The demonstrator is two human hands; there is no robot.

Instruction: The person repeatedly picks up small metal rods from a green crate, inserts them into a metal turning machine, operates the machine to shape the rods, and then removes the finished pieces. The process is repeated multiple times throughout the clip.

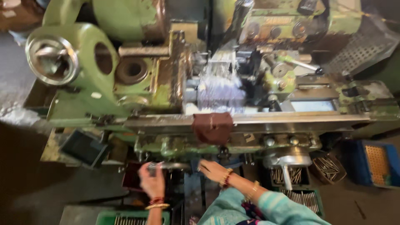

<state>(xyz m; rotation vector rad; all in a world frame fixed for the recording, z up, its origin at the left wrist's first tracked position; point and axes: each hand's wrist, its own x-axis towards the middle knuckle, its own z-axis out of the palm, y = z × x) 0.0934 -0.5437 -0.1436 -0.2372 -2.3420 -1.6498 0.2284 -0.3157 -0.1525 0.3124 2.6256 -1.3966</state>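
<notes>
Far left: big steel handwheel [53,59] on the green machine body [85,89], worn paint, rust patches. Below it a dark open box [84,148] hangs off the machine's lower edge.

Bottom left: green crate [109,218] with a row of metal rods standing or lying in it, only its top strip in view.

Left hand [151,181]: raised in front of the machine's lower face, fingers curled around a short metal lever [166,166] that runs to the right. Red and gold bangles at the wrist. Grip looks closed on the lever, blur hides finger detail.

Centre: dark red cloth [213,127] draped over the long steel rail [291,121]. Above it a blurred white-blue wet patch in the working area, too smeared to read.

Right hand [212,170]: just right of the lever's end, fingers stretched out loosely toward the machine's underside, palm down. Cannot tell if it touches anything. Gold bangles on the wrist, teal sleeve [275,207] behind it.

Right of the hands: pale metal handle [287,160] on the front, and under it trays of thin metal rods [298,196]. A round basket of the same rods [329,166] sits next to them.

Far right: blue crate [373,162] on the floor with an orange perforated sheet inside.
</notes>
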